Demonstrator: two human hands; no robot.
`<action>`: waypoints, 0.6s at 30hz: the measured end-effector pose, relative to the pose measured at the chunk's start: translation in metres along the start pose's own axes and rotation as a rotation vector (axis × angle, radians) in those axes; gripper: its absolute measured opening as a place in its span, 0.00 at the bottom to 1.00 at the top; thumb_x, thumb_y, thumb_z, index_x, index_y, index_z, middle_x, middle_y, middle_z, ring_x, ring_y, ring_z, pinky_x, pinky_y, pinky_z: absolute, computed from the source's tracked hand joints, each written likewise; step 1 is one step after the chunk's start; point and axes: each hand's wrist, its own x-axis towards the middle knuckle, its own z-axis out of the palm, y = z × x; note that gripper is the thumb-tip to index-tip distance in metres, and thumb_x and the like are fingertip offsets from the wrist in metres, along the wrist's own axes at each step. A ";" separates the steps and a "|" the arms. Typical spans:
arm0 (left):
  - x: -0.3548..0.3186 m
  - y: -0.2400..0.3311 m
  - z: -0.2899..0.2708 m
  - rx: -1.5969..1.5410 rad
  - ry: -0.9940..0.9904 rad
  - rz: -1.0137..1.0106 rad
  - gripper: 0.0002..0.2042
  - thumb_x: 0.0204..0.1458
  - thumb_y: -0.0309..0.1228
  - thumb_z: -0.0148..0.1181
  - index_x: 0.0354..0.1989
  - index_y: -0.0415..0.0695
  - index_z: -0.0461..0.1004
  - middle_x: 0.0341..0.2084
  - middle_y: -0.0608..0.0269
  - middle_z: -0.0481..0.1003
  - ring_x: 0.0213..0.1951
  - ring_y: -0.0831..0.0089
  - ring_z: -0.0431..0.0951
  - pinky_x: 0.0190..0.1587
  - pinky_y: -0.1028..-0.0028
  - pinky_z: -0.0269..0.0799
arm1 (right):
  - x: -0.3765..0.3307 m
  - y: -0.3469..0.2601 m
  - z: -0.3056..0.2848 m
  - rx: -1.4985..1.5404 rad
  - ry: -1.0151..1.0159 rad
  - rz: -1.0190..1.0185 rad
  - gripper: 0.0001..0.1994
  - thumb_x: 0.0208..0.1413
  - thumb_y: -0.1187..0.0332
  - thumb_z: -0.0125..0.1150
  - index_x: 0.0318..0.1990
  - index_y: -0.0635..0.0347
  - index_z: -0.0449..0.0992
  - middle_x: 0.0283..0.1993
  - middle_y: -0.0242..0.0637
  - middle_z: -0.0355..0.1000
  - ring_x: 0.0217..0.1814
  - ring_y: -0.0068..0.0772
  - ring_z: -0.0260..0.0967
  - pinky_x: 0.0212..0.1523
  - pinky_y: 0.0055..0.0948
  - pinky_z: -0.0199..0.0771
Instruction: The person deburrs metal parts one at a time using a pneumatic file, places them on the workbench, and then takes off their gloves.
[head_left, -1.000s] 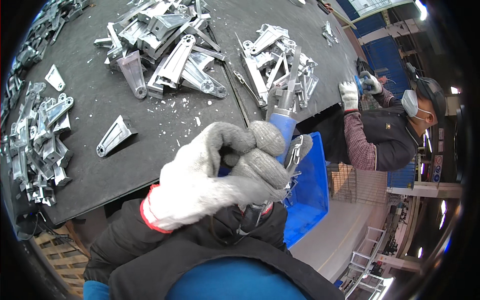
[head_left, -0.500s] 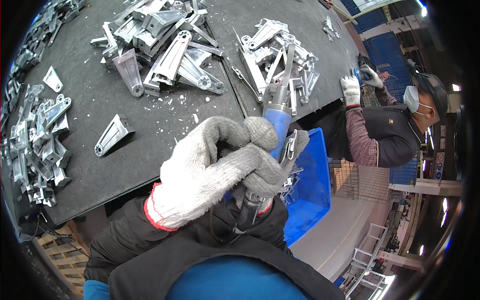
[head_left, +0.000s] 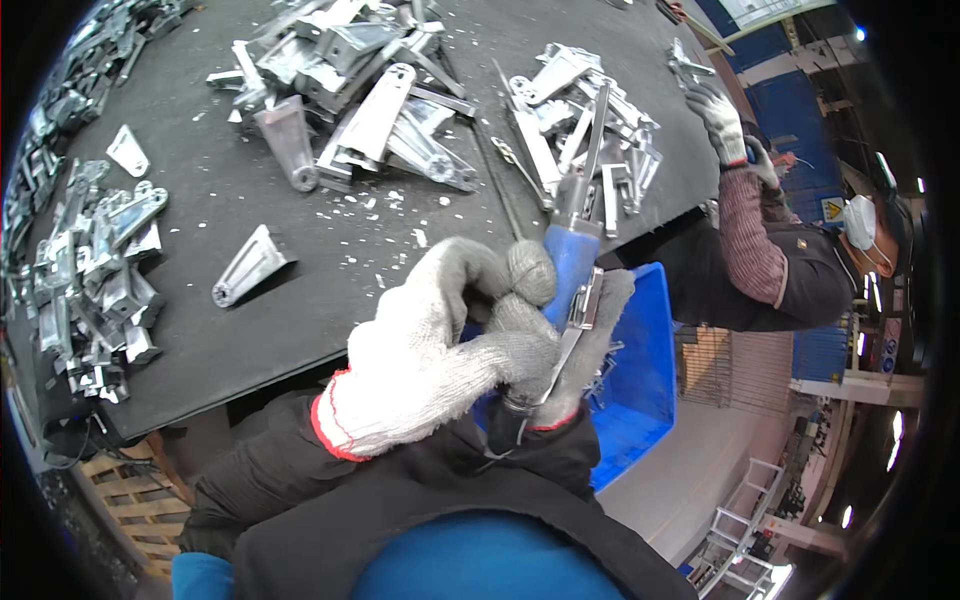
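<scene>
Holding a long grey metal file with a blue plastic handle point(head_left: 572, 262) in both gloved hands, right at the near edge of the dark worktable point(head_left: 250, 330). The right hand point(head_left: 575, 350) in its grey knit glove is wrapped tight around the lower part of the blue handle, pinning a thin silvery metal strip point(head_left: 580, 315) against it. The left hand point(head_left: 440, 360), in a white knit glove with a red cuff, is folded over the top of the right, fingers curled shut around the same spot, so it's a full two-handed clamp, nothing loose.

Key bit: the file's long axis runs up and away from the grip, blade tip pointing at the far pile of silvery cast metal brackets point(head_left: 590, 130). The right hand is the one actually on the handle.

Just under the hands sits a blue plastic bin point(head_left: 640, 400). Another bracket heap point(head_left: 350, 90) lies far left, and a lone wedge-shaped bracket point(head_left: 250, 265) sits near. A co-worker's gloved hand point(head_left: 720, 120) reaches in at the table's right side.
</scene>
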 end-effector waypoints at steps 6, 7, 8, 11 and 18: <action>-0.027 -0.024 -0.054 0.357 0.088 -0.065 0.08 0.56 0.28 0.70 0.42 0.41 0.80 0.36 0.62 0.82 0.35 0.76 0.81 0.39 0.74 0.77 | 0.012 0.016 0.007 -1.114 0.367 0.083 0.41 0.72 0.62 0.58 0.84 0.43 0.38 0.33 0.34 0.75 0.24 0.19 0.71 0.23 0.18 0.73; -0.034 -0.028 -0.062 0.311 0.149 -0.097 0.09 0.57 0.29 0.70 0.43 0.41 0.81 0.36 0.62 0.82 0.36 0.76 0.81 0.41 0.74 0.77 | 0.016 0.018 0.004 -1.391 0.412 0.190 0.42 0.69 0.69 0.60 0.84 0.45 0.42 0.32 0.31 0.74 0.26 0.17 0.70 0.23 0.20 0.72; -0.040 -0.031 -0.070 0.267 0.211 -0.167 0.09 0.57 0.29 0.70 0.44 0.41 0.81 0.37 0.62 0.82 0.37 0.76 0.81 0.42 0.74 0.77 | 0.021 0.023 -0.002 -1.562 0.372 0.190 0.43 0.67 0.70 0.61 0.84 0.45 0.42 0.34 0.31 0.75 0.25 0.17 0.69 0.24 0.21 0.71; -0.058 -0.037 -0.090 0.225 0.303 -0.119 0.10 0.57 0.28 0.69 0.46 0.37 0.81 0.39 0.62 0.82 0.40 0.78 0.79 0.46 0.74 0.75 | 0.031 0.031 -0.013 -1.702 0.297 0.144 0.44 0.66 0.63 0.63 0.83 0.52 0.43 0.35 0.37 0.75 0.26 0.25 0.70 0.27 0.28 0.76; -0.070 -0.041 -0.111 0.113 0.385 -0.118 0.07 0.61 0.22 0.65 0.46 0.38 0.79 0.37 0.69 0.78 0.39 0.82 0.74 0.46 0.78 0.70 | 0.024 0.035 -0.005 -1.426 0.421 0.100 0.46 0.64 0.68 0.63 0.84 0.49 0.41 0.33 0.32 0.75 0.22 0.19 0.66 0.22 0.24 0.72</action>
